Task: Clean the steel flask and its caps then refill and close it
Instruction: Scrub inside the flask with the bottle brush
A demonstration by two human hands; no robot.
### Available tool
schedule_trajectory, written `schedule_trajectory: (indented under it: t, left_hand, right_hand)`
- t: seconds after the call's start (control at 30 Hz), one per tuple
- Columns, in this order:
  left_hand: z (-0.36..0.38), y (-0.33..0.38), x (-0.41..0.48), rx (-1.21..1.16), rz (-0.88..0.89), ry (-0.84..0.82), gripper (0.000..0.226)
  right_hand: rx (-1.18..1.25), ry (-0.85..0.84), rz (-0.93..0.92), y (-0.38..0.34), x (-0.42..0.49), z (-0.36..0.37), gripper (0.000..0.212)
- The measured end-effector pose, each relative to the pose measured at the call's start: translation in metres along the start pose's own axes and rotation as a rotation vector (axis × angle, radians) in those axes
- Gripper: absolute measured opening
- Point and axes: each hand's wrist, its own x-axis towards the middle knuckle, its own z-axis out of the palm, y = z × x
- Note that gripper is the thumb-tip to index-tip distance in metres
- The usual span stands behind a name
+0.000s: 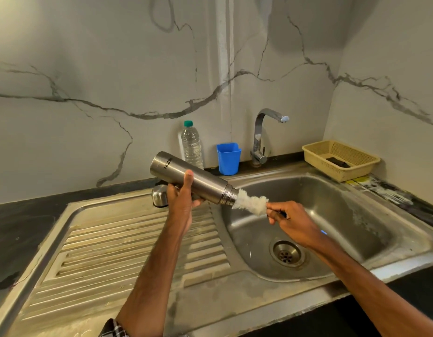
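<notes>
Head view, frame centre: left hand grips tilted cylindrical steel flask; right hand pinches white bristle bottle brush entering its mouth.

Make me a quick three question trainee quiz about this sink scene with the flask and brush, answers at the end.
1. True or false: the white bristle brush enters the mouth of the steel flask.
2. Which hand grips the flask body: A left hand, B right hand?
3. Fill in: the blue plastic cup stands between the clear plastic bottle with the green cap and the chrome ____.

Key: 1 true; 2 A; 3 tap.
</notes>
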Motion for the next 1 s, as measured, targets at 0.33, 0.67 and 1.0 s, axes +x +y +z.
schedule_trajectory:
  t: [0.33, 0.67, 1.0]
  left_hand:
    - [0.0, -0.005, 0.005, -0.033, -0.058, 0.041, 0.058]
    - [-0.005, -0.005, 0.004, -0.009, -0.079, -0.01, 0.054]
    - [-0.008, -0.009, 0.006, 0.012, -0.115, -0.056, 0.055]
  right_hand:
    - [0.137, -0.035, -0.029, -0.009, -0.002, 0.005, 0.033]
    - [0.093, -0.165, -0.091, -0.007, -0.001, 0.0, 0.032]
    - [0.008, -0.15, -0.115, -0.003, -0.002, 0.004, 0.033]
